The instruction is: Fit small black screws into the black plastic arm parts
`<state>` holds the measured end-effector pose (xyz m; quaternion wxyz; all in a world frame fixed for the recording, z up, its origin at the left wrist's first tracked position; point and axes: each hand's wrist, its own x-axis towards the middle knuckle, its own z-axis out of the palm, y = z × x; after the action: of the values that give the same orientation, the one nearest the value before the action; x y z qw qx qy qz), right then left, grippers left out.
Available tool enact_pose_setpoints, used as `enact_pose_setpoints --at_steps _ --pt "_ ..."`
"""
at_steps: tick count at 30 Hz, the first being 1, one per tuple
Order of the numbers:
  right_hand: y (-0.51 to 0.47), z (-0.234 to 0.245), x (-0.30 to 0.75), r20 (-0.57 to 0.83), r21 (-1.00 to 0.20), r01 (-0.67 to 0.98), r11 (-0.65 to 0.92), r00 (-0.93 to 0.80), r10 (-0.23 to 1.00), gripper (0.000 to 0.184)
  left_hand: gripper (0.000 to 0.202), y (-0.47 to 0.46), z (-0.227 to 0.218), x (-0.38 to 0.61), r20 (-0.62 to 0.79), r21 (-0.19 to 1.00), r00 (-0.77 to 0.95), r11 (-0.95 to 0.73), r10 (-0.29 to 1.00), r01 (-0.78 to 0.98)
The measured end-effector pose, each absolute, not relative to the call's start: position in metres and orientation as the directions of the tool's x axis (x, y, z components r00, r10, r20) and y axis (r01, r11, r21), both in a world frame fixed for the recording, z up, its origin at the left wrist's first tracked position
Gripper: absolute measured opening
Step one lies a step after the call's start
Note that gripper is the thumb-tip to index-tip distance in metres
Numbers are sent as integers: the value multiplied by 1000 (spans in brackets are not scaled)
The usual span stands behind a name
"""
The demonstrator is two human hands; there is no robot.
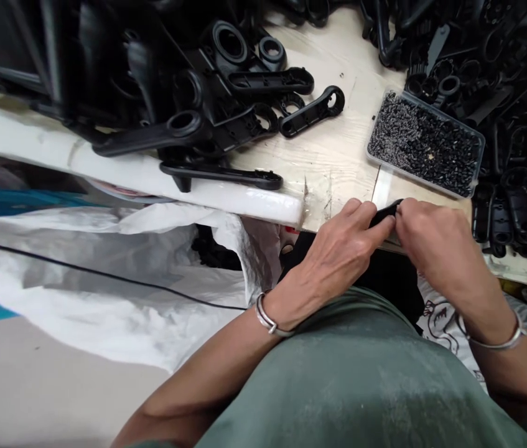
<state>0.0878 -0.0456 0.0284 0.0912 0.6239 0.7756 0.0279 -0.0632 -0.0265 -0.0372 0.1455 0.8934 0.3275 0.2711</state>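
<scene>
My left hand (pixel 345 246) is closed around a black plastic part (pixel 385 213) at the table's front edge. Against the other end of that part, my right hand (pixel 438 239) has its fingers curled and pressed together. Most of the part is hidden by both hands, and whatever small piece the right fingertips may pinch cannot be seen. Just beyond the hands sits a clear plastic box (pixel 433 142) filled with small screws and tiny black pieces. A black handle-shaped part with a ring end (pixel 312 113) lies on the table to the left of the box.
Black plastic parts (pixel 183 124) are heaped at the left, some overhanging the white padded edge (pixel 263 205). More black parts (pixel 524 202) crowd the right side. Below the left edge, a large white sack (pixel 104 311) gapes, crossed by a thin black cord (pixel 104 272).
</scene>
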Motion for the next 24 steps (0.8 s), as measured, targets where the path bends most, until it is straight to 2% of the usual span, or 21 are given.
enact_pose_setpoints --at_steps 3,9,11,14,16,18,21,24 --pt "-39 27 108 -114 -111 976 189 -202 973 20 35 -25 -33 -64 317 400 690 -751 651 525" --pt "-48 22 124 -87 -488 873 -11 -36 996 18 35 -22 -17 -63 164 318 745 -750 646 580" --pt "-57 18 129 -113 -657 740 -144 92 989 17 36 -22 -15 -62 136 315 743 -740 655 595" --pt "-70 11 135 -262 -866 378 -326 212 941 41 38 -23 -20 -62 171 354 717 -721 676 596" --pt "-77 6 134 -344 -911 164 -379 205 916 57 37 -24 -28 -63 260 401 674 -712 692 576" --pt "-81 1 131 -371 -923 27 -384 199 907 67 36 -26 -35 -64 351 461 622 -707 700 536" --pt "-81 -4 127 -363 -931 -106 -349 185 913 68 36 -29 -42 -65 422 543 582 -707 696 452" --pt "-78 -8 125 -325 -937 -186 -296 156 933 64 36 -33 -43 -62 446 552 587 -724 676 414"
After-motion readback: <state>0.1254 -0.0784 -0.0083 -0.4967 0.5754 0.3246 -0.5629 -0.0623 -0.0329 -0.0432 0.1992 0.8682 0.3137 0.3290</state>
